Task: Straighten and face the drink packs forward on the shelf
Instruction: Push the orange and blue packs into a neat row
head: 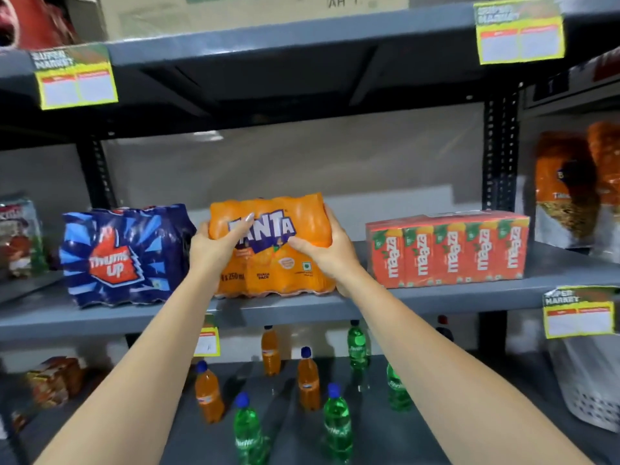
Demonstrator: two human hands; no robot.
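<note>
I have the orange Fanta pack (273, 246) in the middle of the grey shelf (436, 298), logo toward me and its base close to the front lip. My left hand (218, 241) clasps its upper left corner, fingers laid across the label; my right hand (323, 245) grips the right end, thumb on the face and fingers curled round the side. I judge it heavy for its size and soft-skinned: the shrink film looks slick and gives over the bottles inside (a pinch on loose film would probably slip), so I'd hold it by the ends, on the bottle shoulders. Just beside it on the left the blue Thums Up pack (125, 255) sits slightly turned. Well apart on the right, the Maaza carton pack (448, 250) stands square, stiff-sided and easier to nudge.
</note>
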